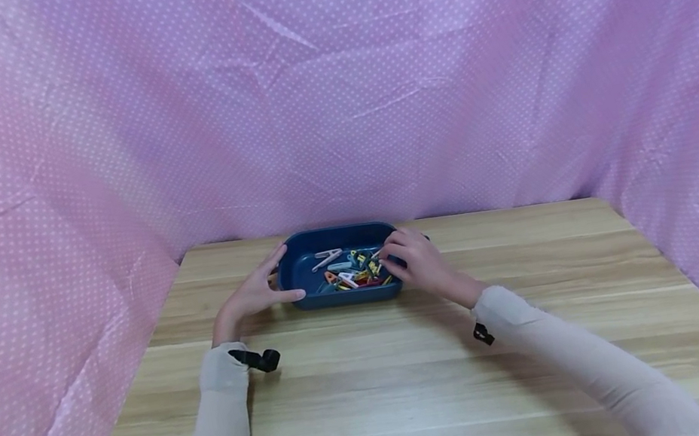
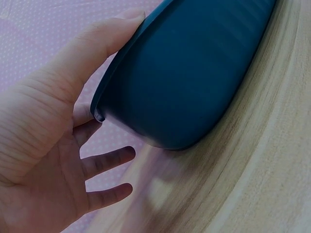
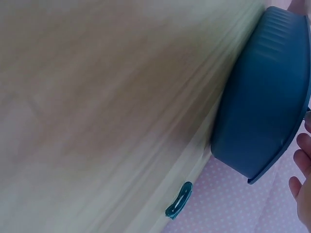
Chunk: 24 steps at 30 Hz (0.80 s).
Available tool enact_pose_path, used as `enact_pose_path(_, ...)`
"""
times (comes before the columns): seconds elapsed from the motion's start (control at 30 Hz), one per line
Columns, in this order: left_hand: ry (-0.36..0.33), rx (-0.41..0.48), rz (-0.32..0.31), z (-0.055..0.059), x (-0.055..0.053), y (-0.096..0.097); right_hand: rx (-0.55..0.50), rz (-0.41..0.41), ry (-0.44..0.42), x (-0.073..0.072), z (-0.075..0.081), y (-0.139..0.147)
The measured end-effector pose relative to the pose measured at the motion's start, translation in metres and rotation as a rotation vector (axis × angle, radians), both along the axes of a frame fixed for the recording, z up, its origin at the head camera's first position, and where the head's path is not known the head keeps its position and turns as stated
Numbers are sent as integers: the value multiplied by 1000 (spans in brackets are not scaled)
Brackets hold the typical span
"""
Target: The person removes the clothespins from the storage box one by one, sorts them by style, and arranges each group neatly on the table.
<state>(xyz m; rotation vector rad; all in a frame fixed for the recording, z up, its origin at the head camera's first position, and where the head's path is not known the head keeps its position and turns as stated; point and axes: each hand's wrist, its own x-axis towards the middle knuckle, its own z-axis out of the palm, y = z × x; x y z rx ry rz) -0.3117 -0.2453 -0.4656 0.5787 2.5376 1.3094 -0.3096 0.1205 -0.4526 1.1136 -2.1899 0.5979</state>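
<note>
A dark blue plastic tub point(image 1: 343, 298) stands at the back of the table, holding a heap of small coloured clothespins point(image 1: 348, 279), with a pale one point(image 1: 327, 258) lying apart on the left. My left hand point(image 1: 254, 290) grips the tub's left end, thumb on the near rim and fingers at the far corner. In the left wrist view that thumb point(image 2: 104, 36) lies along the rim. Over the tub's right end, my right hand point(image 1: 416, 257) dips its fingertips to the heap and appears to pinch a small clothespin, mostly hidden by the fingers.
A shiny dark green item point(image 3: 180, 200) lies by the table's edge, near the tub's right end. The wooden table point(image 1: 362, 384) extends in front and to both sides. Pink dotted cloth point(image 1: 336, 136) hangs behind and at the sides.
</note>
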Motion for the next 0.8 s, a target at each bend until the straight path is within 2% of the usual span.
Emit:
enact_pose_path(0.23,-1,-13,-3,-1,2,2,-69,-15,-8,2,-3,2)
enact_pose_path(0.37,3,-14,-2,-2,0,4,-87,-38,-1,2,-2,5)
enact_pose_path(0.53,1,-20,0,0,1,5,-142,-68,-36,3,3,11)
enact_pose_path(0.8,25,-82,48,6,3,3,-209,-92,-64,0,9,24)
